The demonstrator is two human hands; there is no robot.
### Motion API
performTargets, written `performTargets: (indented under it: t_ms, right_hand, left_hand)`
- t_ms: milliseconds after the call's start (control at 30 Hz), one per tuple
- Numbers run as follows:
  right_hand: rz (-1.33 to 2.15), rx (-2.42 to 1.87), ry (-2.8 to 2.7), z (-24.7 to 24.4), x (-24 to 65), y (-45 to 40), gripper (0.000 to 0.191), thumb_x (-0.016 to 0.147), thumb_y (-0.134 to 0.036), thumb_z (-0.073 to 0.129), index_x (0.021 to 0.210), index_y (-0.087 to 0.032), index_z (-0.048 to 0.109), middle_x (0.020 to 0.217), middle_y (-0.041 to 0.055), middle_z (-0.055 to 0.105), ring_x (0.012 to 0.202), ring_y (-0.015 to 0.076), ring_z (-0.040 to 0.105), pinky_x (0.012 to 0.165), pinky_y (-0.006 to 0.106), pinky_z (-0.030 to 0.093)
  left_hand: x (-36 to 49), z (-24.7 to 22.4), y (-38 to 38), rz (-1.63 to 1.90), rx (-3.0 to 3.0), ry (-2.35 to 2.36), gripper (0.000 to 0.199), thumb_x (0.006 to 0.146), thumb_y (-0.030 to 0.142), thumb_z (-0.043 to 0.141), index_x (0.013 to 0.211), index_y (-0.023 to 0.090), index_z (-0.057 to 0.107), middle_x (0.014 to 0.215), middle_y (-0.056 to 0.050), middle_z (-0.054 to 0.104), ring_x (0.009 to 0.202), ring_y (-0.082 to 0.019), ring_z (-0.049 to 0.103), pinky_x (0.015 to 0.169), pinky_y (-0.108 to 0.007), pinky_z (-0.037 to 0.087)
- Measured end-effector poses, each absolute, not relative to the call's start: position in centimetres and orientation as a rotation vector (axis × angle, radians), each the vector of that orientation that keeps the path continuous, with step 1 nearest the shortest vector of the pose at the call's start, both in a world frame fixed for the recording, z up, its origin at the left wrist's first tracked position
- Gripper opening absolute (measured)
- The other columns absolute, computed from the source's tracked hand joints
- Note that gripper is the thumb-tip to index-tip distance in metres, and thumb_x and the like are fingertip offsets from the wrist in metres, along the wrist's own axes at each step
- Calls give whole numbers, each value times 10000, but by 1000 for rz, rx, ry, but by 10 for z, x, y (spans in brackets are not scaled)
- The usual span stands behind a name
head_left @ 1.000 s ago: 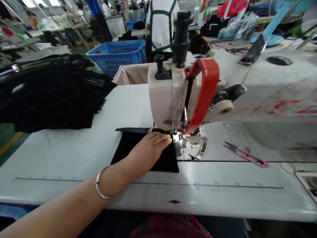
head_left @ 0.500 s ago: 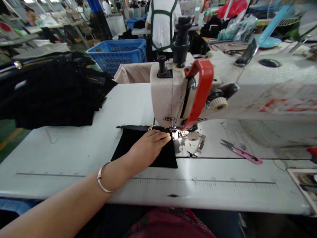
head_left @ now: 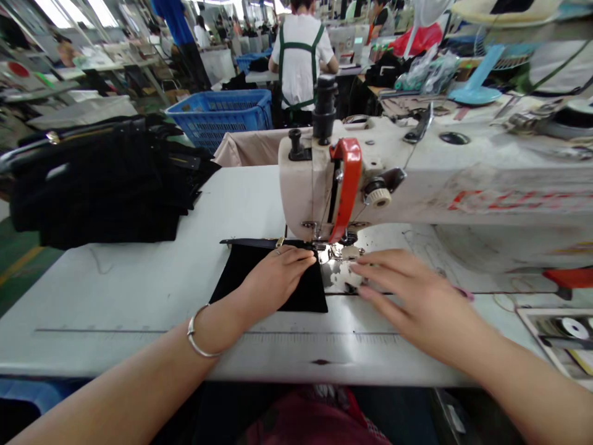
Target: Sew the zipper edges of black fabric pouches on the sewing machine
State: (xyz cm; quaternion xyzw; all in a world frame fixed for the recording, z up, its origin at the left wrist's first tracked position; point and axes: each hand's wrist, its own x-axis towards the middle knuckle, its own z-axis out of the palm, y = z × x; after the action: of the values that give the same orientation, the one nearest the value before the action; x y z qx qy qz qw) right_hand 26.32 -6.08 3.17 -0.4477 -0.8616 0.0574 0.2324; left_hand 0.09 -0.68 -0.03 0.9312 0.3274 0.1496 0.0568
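Observation:
A black fabric piece with a zipper along its far edge lies on the sewing machine table, its right corner by the presser foot. My left hand rests flat on the fabric, fingers stretched toward the foot and close to the gold zipper pull. To the right, my right hand hovers over the metal needle plate, slightly blurred, with fingers apart and nothing in them. Behind it, most of the pink thread snips is hidden.
The white sewing machine with its red lever guard stands across the far side. A pile of black fabric pieces lies at the left. Beyond are a blue crate and a person in a white shirt. A bobbin tray sits at right.
My right hand has come into view from the right, reaching over the needle plate and covering most of the snips. My left hand and the fabric stay about the same. The view has shifted slightly.

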Motion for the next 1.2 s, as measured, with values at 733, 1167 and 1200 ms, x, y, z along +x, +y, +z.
performTargets:
  t_ms: [733,1167,1200]
  right_hand:
    - [227,-1275,-2235,1,224,-33,189,914,-311,551,997,-170,646,963,94,637,943,253,552,833,394,437]
    - [219,-1515,-1762,11,238,-10,171,895,-345,533,868,-183,584,771,61,629,717,209,580,648,316,415]
    - [251,-1518,-1777,14,242,-11,157,893,-333,540,871,-185,587,769,56,629,712,204,580,648,314,420]
  left_hand:
    - [1,0,-3,508,2791,973,345,913,91,476,1233,142,596,1218,-92,639,1155,-207,574,1050,-423,471]
    - [-2,-1,-3,505,2793,941,343,913,88,482,1235,122,593,1234,-98,626,1168,-213,561,1066,-422,458]
    - [-2,0,-4,498,2791,949,345,914,89,480,1238,127,591,1233,-95,626,1165,-210,564,1069,-422,456]
